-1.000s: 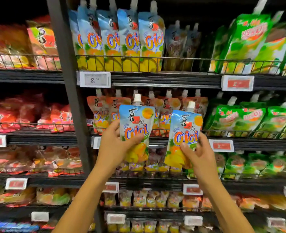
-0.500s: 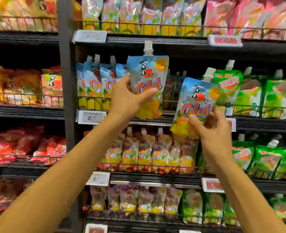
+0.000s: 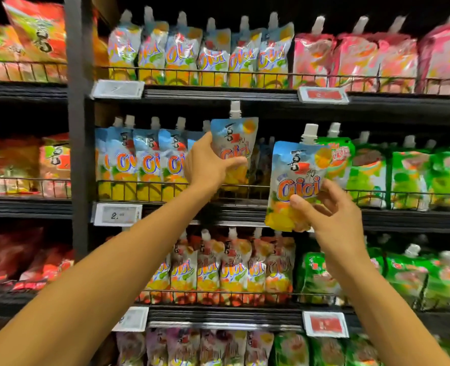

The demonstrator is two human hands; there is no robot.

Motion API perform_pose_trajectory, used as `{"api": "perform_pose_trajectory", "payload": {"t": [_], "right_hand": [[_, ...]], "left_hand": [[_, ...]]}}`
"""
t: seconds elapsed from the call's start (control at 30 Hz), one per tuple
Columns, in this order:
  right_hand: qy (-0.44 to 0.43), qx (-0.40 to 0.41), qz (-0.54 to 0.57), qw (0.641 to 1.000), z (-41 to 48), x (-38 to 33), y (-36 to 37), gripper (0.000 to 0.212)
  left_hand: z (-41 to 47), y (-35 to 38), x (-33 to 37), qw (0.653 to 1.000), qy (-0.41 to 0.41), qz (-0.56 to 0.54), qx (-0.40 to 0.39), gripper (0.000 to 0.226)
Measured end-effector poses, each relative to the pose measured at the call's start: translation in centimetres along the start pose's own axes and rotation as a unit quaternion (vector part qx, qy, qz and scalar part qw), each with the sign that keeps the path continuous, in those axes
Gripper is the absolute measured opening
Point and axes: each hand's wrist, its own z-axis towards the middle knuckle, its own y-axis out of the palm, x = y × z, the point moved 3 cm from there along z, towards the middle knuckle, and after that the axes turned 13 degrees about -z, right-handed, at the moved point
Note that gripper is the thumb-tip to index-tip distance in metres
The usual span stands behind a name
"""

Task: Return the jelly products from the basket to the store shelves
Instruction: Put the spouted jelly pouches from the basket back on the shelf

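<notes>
My left hand (image 3: 208, 162) grips a blue-and-yellow jelly pouch (image 3: 238, 138) with a white spout, held upright over the wire rail of the middle shelf (image 3: 245, 207), right beside a row of matching blue pouches (image 3: 144, 159). My right hand (image 3: 329, 207) holds a second identical jelly pouch (image 3: 295, 175) by its lower edge, tilted slightly, in front of the gap between the blue row and the green pouches (image 3: 371, 173). The basket is out of view.
Shelves above and below carry more spouted pouches: orange-label ones (image 3: 200, 54), pink ones (image 3: 350, 56), mixed-fruit ones (image 3: 229, 268). A black upright post (image 3: 77, 128) divides the bays. Price tags (image 3: 117, 213) hang on the shelf edges. A dark gap sits behind the left pouch.
The view has tilted up a little further. Both hands have pushed their pouches closer to the middle shelf, the left pouch now at the end of the blue row.
</notes>
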Motion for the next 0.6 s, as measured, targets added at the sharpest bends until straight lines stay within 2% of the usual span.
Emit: {"api": "perform_pose_trajectory", "payload": {"t": [0.1, 0.27, 0.37, 0.6], "right_hand": [[0.000, -0.009, -0.001, 1.000, 0.0, 0.3, -0.1, 0.039], [-0.001, -0.012, -0.008, 1.000, 0.7, 0.4, 0.3, 0.036], [0.000, 0.006, 0.000, 1.000, 1.7, 0.3, 0.9, 0.046], [-0.056, 0.070, -0.010, 0.996, 5.2, -2.6, 2.2, 0.042]], "left_hand": [[-0.6, 0.6, -0.2, 0.997, 0.021, 0.069, -0.007, 0.059], [-0.6, 0.5, -0.2, 0.987, 0.050, 0.149, -0.018, 0.058], [0.0, 0.0, 0.0, 0.986, 0.033, 0.156, -0.042, 0.056], [0.4, -1.3, 0.5, 0.984, -0.030, 0.131, -0.120, 0.032]]}}
